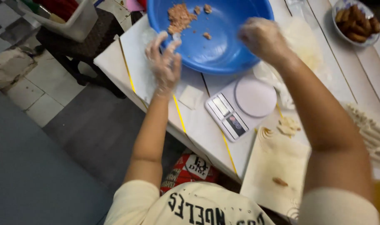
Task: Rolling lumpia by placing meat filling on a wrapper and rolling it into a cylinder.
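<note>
The blue bowl (215, 37) sat at the far edge of our white table (198, 125), and it was nearly scraped out: one clump of pinkish-brown minced filling (179, 16) clung to its far wall, with a few crumbs loose near it. By that measure we judged most of the filling already used and only a last few portions left to take.

Our left hand (164, 62), in a thin clear glove, rested on the near rim of the bowl with the fingers spread and slack, gripping nothing that we could see. Our right hand (263, 39) was over the bowl's right rim, blurred by motion; it looked loosely curled, but we could not tell whether it held any filling.

Just in front of the bowl lay a small square wrapper (191, 96), bare and unfilled, and beside it a kitchen scale (242, 106) with nothing on its round plate. Nearer to us a board (277, 166) carried a small heap of folded dough (289, 126) and a smear. To the right, rolled pale pieces (371, 133) lay in a row, finished as far as we could judge, and a dish of browned rolls (356, 21) stood in the far corner.
</note>
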